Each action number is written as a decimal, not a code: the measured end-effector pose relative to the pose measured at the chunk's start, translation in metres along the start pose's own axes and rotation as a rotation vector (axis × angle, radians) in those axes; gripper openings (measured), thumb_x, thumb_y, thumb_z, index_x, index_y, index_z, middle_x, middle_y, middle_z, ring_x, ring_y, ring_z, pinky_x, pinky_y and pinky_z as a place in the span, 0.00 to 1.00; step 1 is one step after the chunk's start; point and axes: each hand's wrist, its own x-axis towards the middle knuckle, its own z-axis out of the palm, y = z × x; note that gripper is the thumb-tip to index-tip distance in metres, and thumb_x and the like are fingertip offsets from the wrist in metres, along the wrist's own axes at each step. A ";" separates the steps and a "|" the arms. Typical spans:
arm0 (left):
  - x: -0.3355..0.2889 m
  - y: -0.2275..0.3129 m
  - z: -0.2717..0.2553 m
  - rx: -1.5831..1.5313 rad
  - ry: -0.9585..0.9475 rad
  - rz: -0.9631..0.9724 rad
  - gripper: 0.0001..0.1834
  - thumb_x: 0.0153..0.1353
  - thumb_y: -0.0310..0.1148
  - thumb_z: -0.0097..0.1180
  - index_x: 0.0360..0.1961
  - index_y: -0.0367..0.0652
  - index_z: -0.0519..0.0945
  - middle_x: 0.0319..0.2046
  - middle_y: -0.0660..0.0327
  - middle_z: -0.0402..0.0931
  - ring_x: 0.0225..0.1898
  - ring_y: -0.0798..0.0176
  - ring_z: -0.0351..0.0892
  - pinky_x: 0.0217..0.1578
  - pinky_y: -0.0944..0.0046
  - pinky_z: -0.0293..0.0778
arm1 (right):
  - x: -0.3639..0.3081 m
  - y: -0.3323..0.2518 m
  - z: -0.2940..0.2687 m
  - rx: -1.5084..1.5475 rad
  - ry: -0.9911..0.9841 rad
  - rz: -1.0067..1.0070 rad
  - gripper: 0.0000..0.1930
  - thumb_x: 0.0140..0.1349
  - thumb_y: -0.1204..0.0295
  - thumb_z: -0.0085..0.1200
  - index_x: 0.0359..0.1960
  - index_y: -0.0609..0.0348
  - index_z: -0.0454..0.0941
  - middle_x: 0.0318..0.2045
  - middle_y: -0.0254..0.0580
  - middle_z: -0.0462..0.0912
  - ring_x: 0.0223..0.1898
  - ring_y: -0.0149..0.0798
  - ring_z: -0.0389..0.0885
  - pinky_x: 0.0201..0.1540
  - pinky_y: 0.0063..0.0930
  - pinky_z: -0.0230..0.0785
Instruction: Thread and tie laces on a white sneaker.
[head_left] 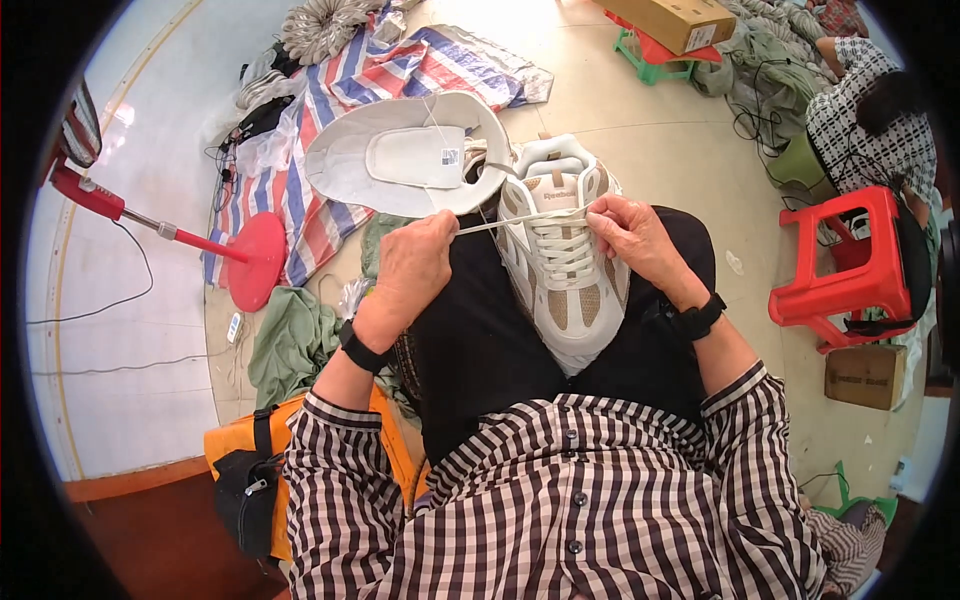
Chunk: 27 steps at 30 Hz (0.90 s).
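A white and beige sneaker [590, 310] rests on my lap between my thighs, its toe toward me. Its upper rows of white lace [563, 262] are threaded across the tongue. My left hand [418, 262] is closed on one stretch of the shoelace, pulled out taut to the left of the shoe. At the shoe's upper right, my right hand [628, 228] pinches the shoelace near the top eyelets. Just beyond my left hand is a pale grey cap [340, 150] with its inside facing up, and a thin white strand crosses it.
To the right stands a red plastic stool [838, 268], with a cardboard box [866, 377] below it. A person [870, 125] in a patterned top sits at the far right. Striped sheeting [300, 200] and a red round-based stand [258, 262] lie to the left, above an orange bag [285, 480].
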 end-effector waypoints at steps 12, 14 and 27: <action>0.027 0.044 0.020 -0.140 0.127 0.134 0.09 0.59 0.23 0.52 0.40 0.40 0.79 0.36 0.54 0.79 0.40 0.49 0.81 0.39 0.54 0.77 | -0.003 0.002 0.003 0.132 0.148 -0.039 0.06 0.71 0.73 0.50 0.41 0.61 0.79 0.20 0.26 0.74 0.23 0.21 0.70 0.28 0.18 0.66; 0.029 0.054 0.028 -0.226 0.065 0.155 0.08 0.60 0.24 0.52 0.41 0.39 0.78 0.36 0.52 0.78 0.40 0.48 0.80 0.40 0.53 0.76 | 0.000 0.002 0.003 0.079 0.198 -0.067 0.05 0.70 0.74 0.51 0.42 0.61 0.79 0.21 0.26 0.75 0.24 0.21 0.70 0.29 0.18 0.66; 0.044 0.054 0.044 -0.171 0.036 0.171 0.04 0.59 0.23 0.54 0.35 0.39 0.75 0.33 0.52 0.73 0.37 0.47 0.78 0.37 0.51 0.75 | 0.006 -0.017 0.008 -0.628 0.237 -0.468 0.04 0.59 0.77 0.57 0.36 0.60 0.79 0.32 0.42 0.77 0.39 0.46 0.77 0.42 0.37 0.71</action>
